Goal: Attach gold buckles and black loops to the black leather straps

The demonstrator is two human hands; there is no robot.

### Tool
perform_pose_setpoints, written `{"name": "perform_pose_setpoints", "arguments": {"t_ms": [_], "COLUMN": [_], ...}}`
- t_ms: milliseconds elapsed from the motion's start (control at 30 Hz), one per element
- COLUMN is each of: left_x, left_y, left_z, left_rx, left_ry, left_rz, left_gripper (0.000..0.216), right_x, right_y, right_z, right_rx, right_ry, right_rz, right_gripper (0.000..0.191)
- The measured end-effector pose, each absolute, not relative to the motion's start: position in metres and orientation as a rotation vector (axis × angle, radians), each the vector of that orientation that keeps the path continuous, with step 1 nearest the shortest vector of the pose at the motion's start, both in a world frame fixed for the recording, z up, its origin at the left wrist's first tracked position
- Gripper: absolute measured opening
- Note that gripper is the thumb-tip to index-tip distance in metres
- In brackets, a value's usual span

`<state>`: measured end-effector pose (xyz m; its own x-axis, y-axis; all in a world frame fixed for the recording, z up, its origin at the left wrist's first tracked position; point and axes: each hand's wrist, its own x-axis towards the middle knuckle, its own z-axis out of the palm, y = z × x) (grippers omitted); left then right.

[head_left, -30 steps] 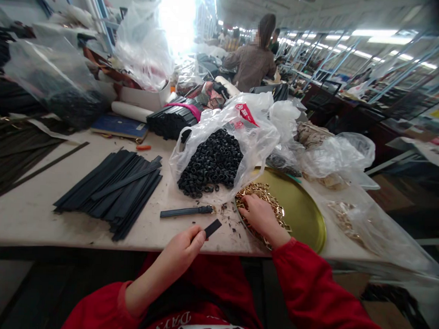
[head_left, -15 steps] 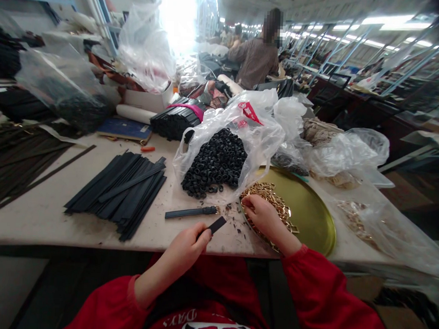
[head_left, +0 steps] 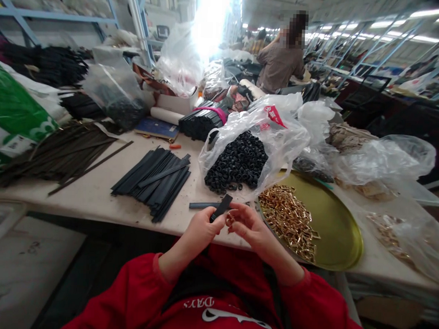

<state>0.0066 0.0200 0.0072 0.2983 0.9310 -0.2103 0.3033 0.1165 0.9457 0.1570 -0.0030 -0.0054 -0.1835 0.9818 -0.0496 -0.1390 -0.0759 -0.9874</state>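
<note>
Between the thumb and fingers of my left hand (head_left: 202,228) a short dark strap (head_left: 221,208) is pinched, its end pointing up and away. My right hand (head_left: 251,228) is close beside it, fingers curled round a small gold buckle (head_left: 230,219) near the strap. Behind both hands a strap with a buckle (head_left: 203,205) lies on the table, its right end hidden by my fingers. To the right, gold buckles (head_left: 289,217) are heaped on a round gold tray (head_left: 341,226). A pile of dark straps (head_left: 152,179) lies to the left.
Beyond my hands, a clear plastic bag (head_left: 283,133) holds small black loops (head_left: 237,160). A blue book (head_left: 158,128) and a banded bundle of strips (head_left: 203,120) lie farther back. Long brown strips (head_left: 68,152) cover the left side. A person (head_left: 282,61) stands in the background.
My right hand has left the buckle heap and come left to my left hand, bringing a gold buckle. The left hand still holds the strap, and the view has turned left.
</note>
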Motion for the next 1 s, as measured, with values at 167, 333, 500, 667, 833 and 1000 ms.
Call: {"name": "perform_pose_setpoints", "arguments": {"t_ms": [167,333,500,667,833,1000], "left_x": [0.005,0.002,-0.011,-0.013,-0.006,-0.005], "left_y": [0.013,0.008,0.004,0.002,0.005,0.003], "left_z": [0.001,-0.005,-0.012,-0.005,-0.007,-0.013], "left_rx": [1.410,1.481,1.610,1.809,1.669,1.414], "left_ry": [1.223,1.178,1.169,1.135,1.044,1.039], "left_rz": [0.783,0.787,0.638,0.532,0.547,0.569], "left_gripper": [0.021,0.023,0.033,0.030,0.017,0.016], "right_x": [0.140,0.141,0.149,0.140,0.128,0.128], "right_y": [-0.013,-0.010,-0.005,-0.013,-0.025,-0.028], "right_z": [-0.015,-0.014,-0.010,-0.015,-0.025,-0.025], "right_rx": [-1.164,-1.157,-1.110,-1.064,-1.145,-1.241], "right_ry": [-1.094,-0.903,-0.496,-0.384,-0.529,-0.809], "right_rz": [1.310,1.365,1.480,1.644,1.527,1.358], "right_gripper": [0.028,0.023,0.026,0.029,0.027,0.025]}}
